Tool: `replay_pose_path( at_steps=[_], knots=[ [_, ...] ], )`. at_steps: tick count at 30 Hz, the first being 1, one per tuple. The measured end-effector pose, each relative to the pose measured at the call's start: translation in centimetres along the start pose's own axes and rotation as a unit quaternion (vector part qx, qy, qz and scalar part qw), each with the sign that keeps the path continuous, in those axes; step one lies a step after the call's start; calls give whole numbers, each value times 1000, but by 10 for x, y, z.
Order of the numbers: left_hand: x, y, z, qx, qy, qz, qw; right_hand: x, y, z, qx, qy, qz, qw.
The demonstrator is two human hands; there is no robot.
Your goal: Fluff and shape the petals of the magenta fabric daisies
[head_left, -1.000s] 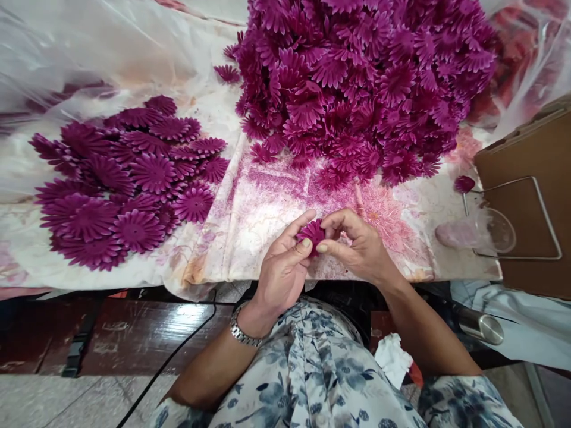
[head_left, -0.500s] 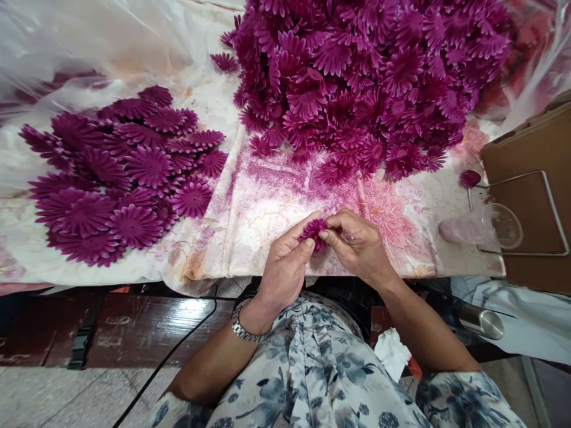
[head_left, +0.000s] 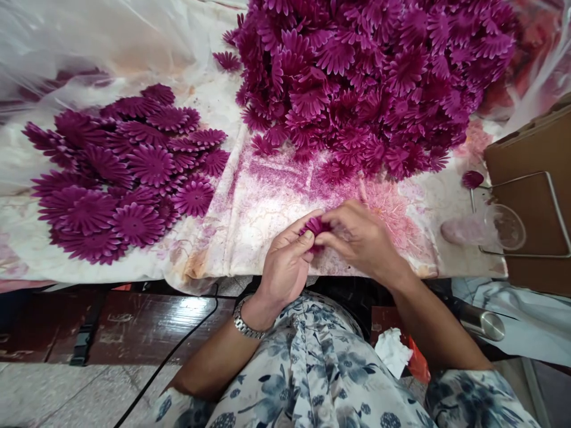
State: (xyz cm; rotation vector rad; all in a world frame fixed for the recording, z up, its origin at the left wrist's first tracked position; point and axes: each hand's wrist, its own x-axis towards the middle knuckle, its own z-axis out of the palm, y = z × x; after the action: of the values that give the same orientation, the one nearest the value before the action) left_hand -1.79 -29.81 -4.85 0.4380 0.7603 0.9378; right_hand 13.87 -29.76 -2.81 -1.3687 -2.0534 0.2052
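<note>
Between the thumb and fingers of my left hand (head_left: 288, 255) is a small purple artificial flower (head_left: 314, 226), held just above the table's near edge. My right hand (head_left: 363, 238) comes in from the right, slightly blurred, its thumb and forefinger closed on the flower's right side. The fingers partly hide the flower. Flat purple petal layers (head_left: 138, 224) lie overlapped in a heap to the left. Farther off, a much larger heap of loose purple petal pieces (head_left: 357, 89) covers the back of the table.
A patterned cloth (head_left: 267, 196) dusted with purple covers the table. On the right are a clear plastic cup (head_left: 504, 227) lying on its side, a bent metal wire frame (head_left: 555, 205), a small purple bud (head_left: 471, 179) and a cardboard box (head_left: 530, 160). Clear plastic sheeting (head_left: 111, 35) lies back left.
My right hand has shifted slightly up, its fingers moving over the flower's right side. My left hand keeps its hold almost in place. The view has shifted a little.
</note>
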Motion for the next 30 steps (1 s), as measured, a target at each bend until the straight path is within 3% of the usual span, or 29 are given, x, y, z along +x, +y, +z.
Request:
replay_pose_path(
  at_steps=[3,6,11,19,21,24,25,30],
  knots=[
    [0,-3,2,1,-10,-10,1000,-11,-10,23,37,-6,4,999],
    [-1,-7,2,4,5,0,1000,-14,-10,26,30,17,-6,999],
    [0,-6,1,11,27,27,999,-6,-7,12,-6,73,11,997],
    [1,-1,-7,5,9,40,999,7,38,-29,-138,186,115,966],
    [1,-2,-6,1,4,34,999,4,31,-22,-117,159,98,975],
    [2,-3,-4,-5,-3,17,1000,-6,8,4,-7,24,26,999],
    [1,-3,-3,-5,-4,12,1000,-8,1,13,14,8,17,1000],
    [0,-6,0,-3,2,1,1000,-16,-10,30,-9,18,-1,1000]
  ],
)
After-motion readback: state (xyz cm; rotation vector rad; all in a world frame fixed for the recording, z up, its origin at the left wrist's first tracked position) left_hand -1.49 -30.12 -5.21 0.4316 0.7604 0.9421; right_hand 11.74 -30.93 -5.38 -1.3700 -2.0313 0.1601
